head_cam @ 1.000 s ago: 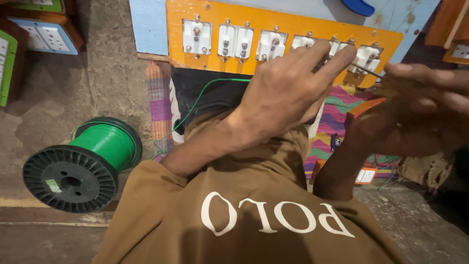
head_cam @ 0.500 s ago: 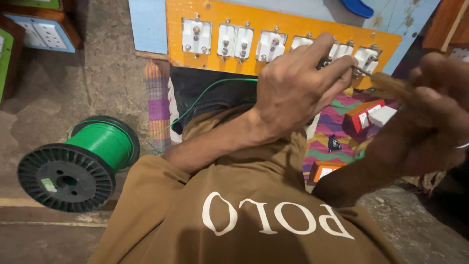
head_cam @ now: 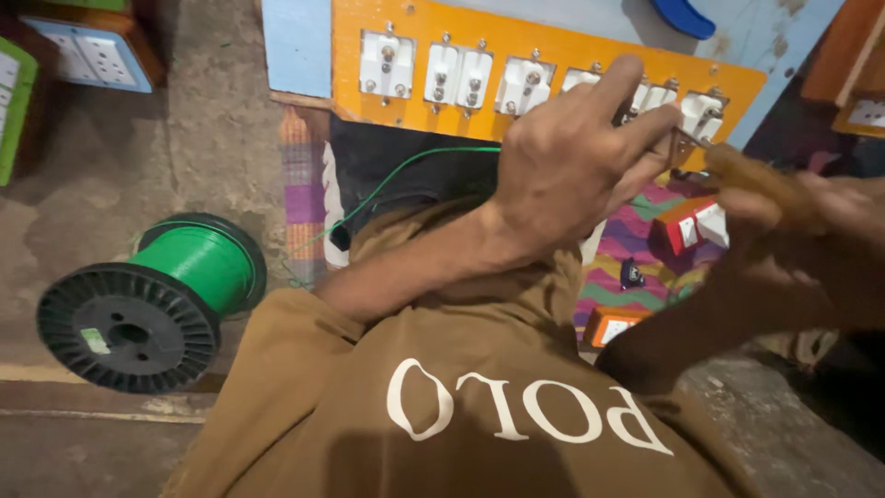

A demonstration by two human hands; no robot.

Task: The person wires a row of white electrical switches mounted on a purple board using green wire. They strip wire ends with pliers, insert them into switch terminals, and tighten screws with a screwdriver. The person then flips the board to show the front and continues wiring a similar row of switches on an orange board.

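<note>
On one orange board (head_cam: 461,28), about six white switches (head_cam: 458,76); left hand (head_cam: 572,157) pinching, right hand (head_cam: 811,231) grip unclear.

The orange board (head_cam: 544,41) with its row of white switch backs (head_cam: 458,77) walls off the far side, and the left hand (head_cam: 572,166) already crowds its right end, fingers up against the last switches. The right hand (head_cam: 811,231) closes in from the right, so hardly any gap shows between the 2 hands. Below them, small orange-and-white switch boxes (head_cam: 687,226) clutter the striped mat (head_cam: 636,249). A thin green wire (head_cam: 387,184) crosses the dark gap under the board. The green wire spool (head_cam: 152,300) blocks the floor at left; bare concrete (head_cam: 203,138) above it lies open.
</note>
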